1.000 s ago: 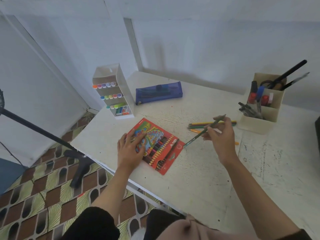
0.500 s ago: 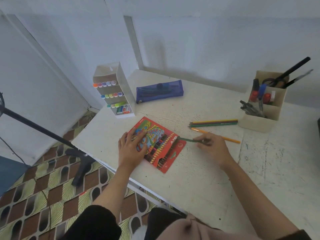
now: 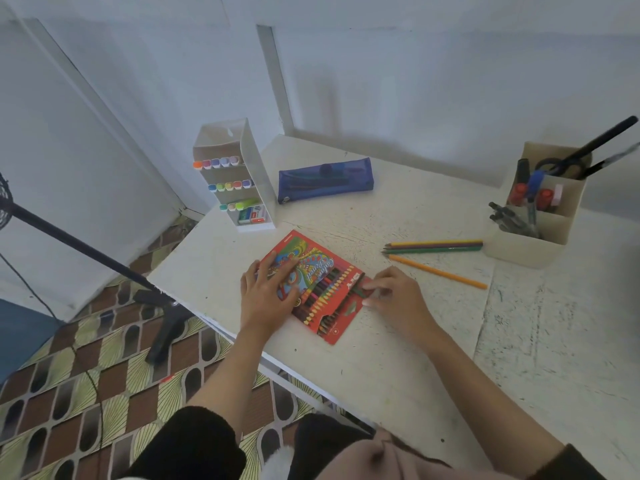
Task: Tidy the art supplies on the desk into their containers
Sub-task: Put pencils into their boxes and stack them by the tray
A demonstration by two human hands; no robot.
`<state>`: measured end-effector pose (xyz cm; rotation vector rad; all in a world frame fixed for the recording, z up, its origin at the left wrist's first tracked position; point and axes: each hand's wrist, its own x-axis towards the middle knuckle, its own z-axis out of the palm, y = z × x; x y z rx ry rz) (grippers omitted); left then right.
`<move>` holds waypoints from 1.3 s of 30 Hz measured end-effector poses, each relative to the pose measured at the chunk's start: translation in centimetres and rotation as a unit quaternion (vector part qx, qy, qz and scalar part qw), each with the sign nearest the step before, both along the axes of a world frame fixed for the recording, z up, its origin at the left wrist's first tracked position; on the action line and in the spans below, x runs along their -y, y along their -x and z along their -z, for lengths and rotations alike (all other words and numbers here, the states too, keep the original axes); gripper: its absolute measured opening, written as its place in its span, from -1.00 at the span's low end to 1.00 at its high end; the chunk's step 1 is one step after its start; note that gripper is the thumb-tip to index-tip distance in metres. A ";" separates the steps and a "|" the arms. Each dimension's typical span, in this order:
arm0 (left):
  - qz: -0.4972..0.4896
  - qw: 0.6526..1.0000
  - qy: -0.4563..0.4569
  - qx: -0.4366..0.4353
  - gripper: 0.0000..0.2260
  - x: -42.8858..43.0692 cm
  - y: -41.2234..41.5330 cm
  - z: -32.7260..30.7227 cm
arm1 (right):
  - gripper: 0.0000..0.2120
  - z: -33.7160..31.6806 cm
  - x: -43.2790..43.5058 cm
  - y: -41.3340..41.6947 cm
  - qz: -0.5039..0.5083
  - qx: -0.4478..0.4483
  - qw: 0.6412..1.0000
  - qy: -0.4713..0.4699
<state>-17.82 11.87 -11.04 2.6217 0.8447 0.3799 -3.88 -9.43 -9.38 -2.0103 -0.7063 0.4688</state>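
A red colour-pencil box [image 3: 332, 327] lies flat near the desk's front-left edge, with rows of pencils showing in it. My left hand [image 3: 268, 296] presses flat on the box's left part. At the box's right edge, my right hand [image 3: 394, 296] pinches a green pencil [image 3: 362, 289] whose front part lies inside the box. Three loose pencils [image 3: 434, 246] lie side by side to the right, and an orange pencil [image 3: 438, 271] lies just below them.
A blue pencil case [image 3: 325, 180] lies at the back. A white marker rack [image 3: 239, 181] stands back left. A beige organiser [image 3: 533, 244] with pens and scissors stands at right. The white desk [image 3: 415, 358] drops off at the left front edge; a black stand [image 3: 83, 247] leans beyond it.
My right hand came down and left from above the loose pencils, bringing the green pencil to the box; the pencil now sits mostly inside it. My left hand stayed on the box.
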 end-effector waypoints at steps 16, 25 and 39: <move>0.003 1.000 0.010 -0.007 -0.41 -0.1 0.1 0.0 | -0.80 -0.5 1.2 -1.7 0.018 0.181 0.982 0.047; 0.013 1.000 0.010 -0.014 -0.40 -0.6 -0.1 0.6 | -0.83 -0.2 4.7 -4.6 0.117 0.202 0.960 0.151; 0.010 1.000 0.002 -0.017 -0.38 -0.6 -0.1 0.6 | -0.67 -4.9 3.5 -3.4 0.083 0.075 0.986 -0.120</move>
